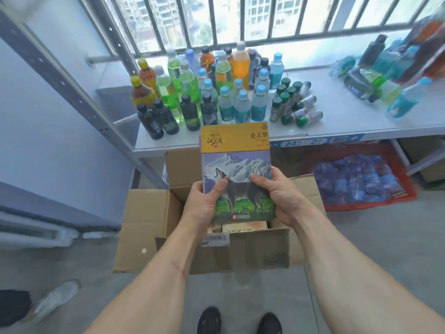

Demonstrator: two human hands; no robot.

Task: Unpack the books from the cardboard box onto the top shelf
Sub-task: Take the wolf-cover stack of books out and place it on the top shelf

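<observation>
Above cardboard box [149, 222], both hands grip book [237, 165]

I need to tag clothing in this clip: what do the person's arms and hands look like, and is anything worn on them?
Both forearms are bare, with no sleeves in view. The left hand and right hand wear no gloves; no rings or watch are visible. A thin line marks the left forearm.

bottles [207, 92] crowding shelf's [361, 121] left half, bare strip mid-shelf, more bottles [385, 75] far right
</observation>
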